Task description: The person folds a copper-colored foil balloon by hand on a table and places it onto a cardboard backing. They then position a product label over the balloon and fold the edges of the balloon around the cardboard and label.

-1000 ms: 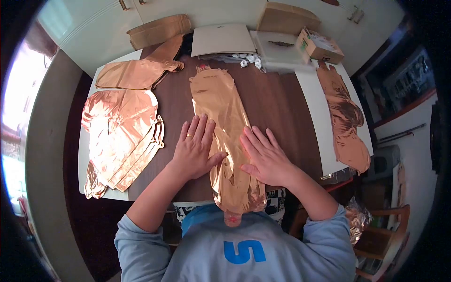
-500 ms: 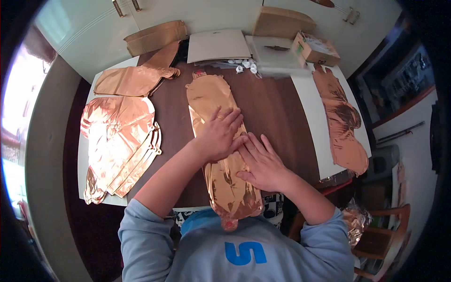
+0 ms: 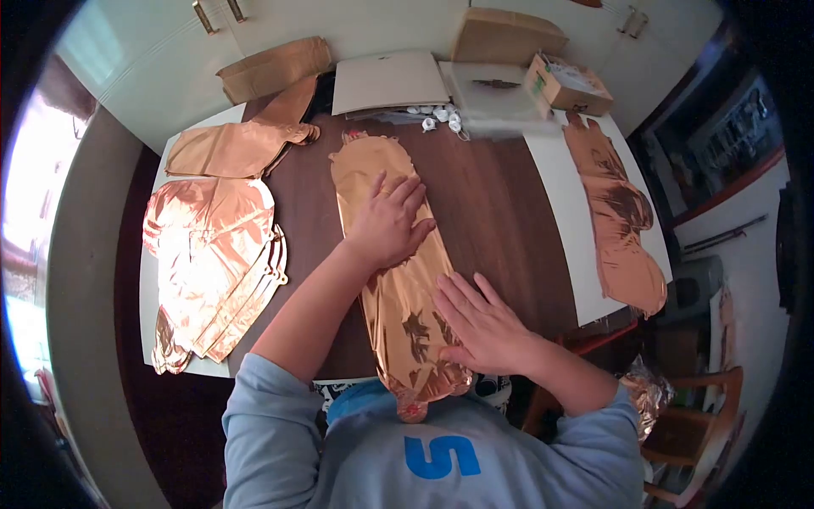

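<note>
A long, flat copper-coloured foil piece (image 3: pixel 398 297) lies lengthwise on the dark wooden table, its near end at the table edge by my body. Pressed flat on its upper part is my left hand (image 3: pixel 392 219), fingers spread and pointing away from me. My right hand (image 3: pixel 485 327) rests lower down, over the foil's right edge, with its fingers outstretched. Reddish marks show on the tabs at both ends of the foil. Neither hand grips anything.
Shiny foil pieces (image 3: pixel 212 254) are stacked at the left, with more foil (image 3: pixel 225 151) behind them. Another foil piece (image 3: pixel 615 212) lies at the right. At the back are a pale board (image 3: pixel 390 81), white bits (image 3: pixel 439 117) and a small box (image 3: pixel 568 85). A chair (image 3: pixel 695 424) stands lower right.
My left hand has moved from the foil's left edge up onto its upper middle. My right hand has slid down along the right edge, towards my body.
</note>
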Motion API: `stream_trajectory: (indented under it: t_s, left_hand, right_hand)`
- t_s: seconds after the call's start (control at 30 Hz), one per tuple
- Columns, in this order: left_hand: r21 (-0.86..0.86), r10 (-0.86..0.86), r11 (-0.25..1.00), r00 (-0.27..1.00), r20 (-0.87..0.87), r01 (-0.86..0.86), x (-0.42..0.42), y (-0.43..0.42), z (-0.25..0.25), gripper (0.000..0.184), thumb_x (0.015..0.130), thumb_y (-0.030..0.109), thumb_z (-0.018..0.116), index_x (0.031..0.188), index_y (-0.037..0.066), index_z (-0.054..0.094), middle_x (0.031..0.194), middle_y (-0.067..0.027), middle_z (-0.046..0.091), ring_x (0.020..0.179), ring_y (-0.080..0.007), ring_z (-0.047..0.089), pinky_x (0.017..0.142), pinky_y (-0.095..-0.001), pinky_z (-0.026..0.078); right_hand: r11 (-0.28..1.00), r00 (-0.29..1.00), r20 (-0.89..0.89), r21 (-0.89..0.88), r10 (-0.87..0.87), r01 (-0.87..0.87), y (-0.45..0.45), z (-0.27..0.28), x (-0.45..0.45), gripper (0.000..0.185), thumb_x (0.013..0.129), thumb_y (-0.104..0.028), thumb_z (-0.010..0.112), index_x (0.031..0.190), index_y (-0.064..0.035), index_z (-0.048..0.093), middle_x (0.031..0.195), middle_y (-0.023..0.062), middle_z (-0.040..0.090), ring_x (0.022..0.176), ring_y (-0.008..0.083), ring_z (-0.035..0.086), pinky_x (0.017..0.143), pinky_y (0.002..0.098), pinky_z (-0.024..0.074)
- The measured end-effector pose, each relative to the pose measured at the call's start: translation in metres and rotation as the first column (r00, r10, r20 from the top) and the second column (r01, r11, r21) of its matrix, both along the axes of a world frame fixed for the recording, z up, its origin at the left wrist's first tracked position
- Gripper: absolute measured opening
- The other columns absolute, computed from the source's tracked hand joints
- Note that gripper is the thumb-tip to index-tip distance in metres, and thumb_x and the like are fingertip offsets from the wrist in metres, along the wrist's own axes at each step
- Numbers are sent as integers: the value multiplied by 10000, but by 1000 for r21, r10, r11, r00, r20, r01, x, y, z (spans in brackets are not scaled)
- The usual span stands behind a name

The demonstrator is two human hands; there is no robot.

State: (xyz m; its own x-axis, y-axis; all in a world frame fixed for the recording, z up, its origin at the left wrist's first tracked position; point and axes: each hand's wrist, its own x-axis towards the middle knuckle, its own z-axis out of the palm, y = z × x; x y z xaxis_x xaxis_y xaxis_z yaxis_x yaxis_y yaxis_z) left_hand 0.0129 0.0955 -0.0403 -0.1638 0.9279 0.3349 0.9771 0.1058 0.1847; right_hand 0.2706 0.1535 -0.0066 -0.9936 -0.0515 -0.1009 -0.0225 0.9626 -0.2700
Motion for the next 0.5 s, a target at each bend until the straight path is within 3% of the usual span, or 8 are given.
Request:
stream_trajectory:
  t_s: [0.2,0.27,0.4,0.47,0.5]
  left_hand:
    - [15,-19,1000,998,59,18,-3,-3,-1,591,954,415,584,1373,0,537,1419,-157,535,1373,-314,447,1198,-532,236]
    - [20,-33,999,978,206,30,-8,-4,0,574,958,380,586,1384,-1,523,1428,-174,521,1376,-329,442,1194,-533,243]
    - [104,-72,994,947,314,41,-14,-23,28,569,954,288,600,1426,-3,470,1463,-209,472,1391,-365,414,1185,-538,255]
    - [110,-20,994,973,232,-6,1,-49,43,624,931,305,628,1434,-16,445,1472,-222,451,1389,-374,409,1169,-553,273]
    - [117,4,993,983,184,-25,11,-62,48,652,919,313,642,1438,-22,432,1476,-228,441,1388,-379,406,1161,-561,283]
  right_hand:
    - [999,999,-18,-29,40,-41,-6,-3,27,833,944,-520,549,1509,45,317,1605,244,247,1507,364,204,1220,529,141]
    - [998,998,-23,1,56,-56,-5,-1,27,832,944,-524,548,1501,52,322,1591,248,272,1496,368,228,1217,520,156]
    - [953,993,-115,-303,-10,-25,19,17,10,706,951,-429,590,1458,27,408,1485,241,433,1355,385,425,1121,495,320]
    - [910,969,-232,-414,-86,-18,35,20,1,615,950,-352,620,1426,7,468,1417,228,510,1250,390,523,1047,479,398]
    - [927,927,-360,-373,-102,-43,40,26,-10,487,941,-248,643,1361,-20,552,1312,194,601,1119,373,598,971,456,449]
